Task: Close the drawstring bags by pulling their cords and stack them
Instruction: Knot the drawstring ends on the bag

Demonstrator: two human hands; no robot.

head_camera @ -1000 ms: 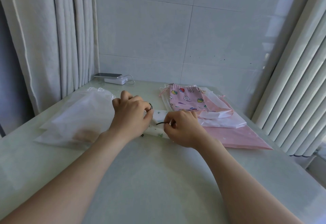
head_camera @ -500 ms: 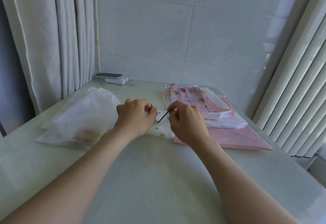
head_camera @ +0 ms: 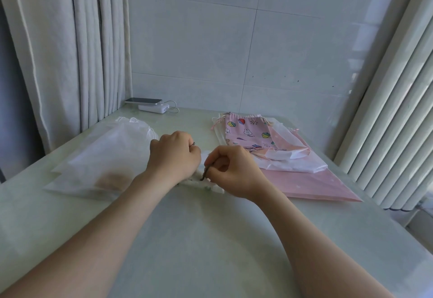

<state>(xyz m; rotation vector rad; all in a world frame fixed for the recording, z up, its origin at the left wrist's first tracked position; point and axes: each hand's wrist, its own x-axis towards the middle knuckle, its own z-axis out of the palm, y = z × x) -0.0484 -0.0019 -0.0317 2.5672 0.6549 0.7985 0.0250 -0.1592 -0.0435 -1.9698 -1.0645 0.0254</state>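
Right hand (head_camera: 234, 171) pinches the dark cord (head_camera: 207, 173), now pulled lower than half a second ago. Left hand (head_camera: 174, 157) grips the small white bag (head_camera: 214, 187), between white pile (head_camera: 100, 157) and pink pile (head_camera: 304, 180). Probably cinching; stacking pending.

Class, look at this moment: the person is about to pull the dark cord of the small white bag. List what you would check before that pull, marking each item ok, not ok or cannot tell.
1. Right hand pinches the dark cord: ok.
2. Left hand grips the small white bag to steady it: ok.
3. Bag mouth gathered shut: cannot tell, the hands cover it.
4. Other cord end secured: cannot tell.
5. Pink patterned bag lies flat on the pile to the right, ready for stacking: ok.
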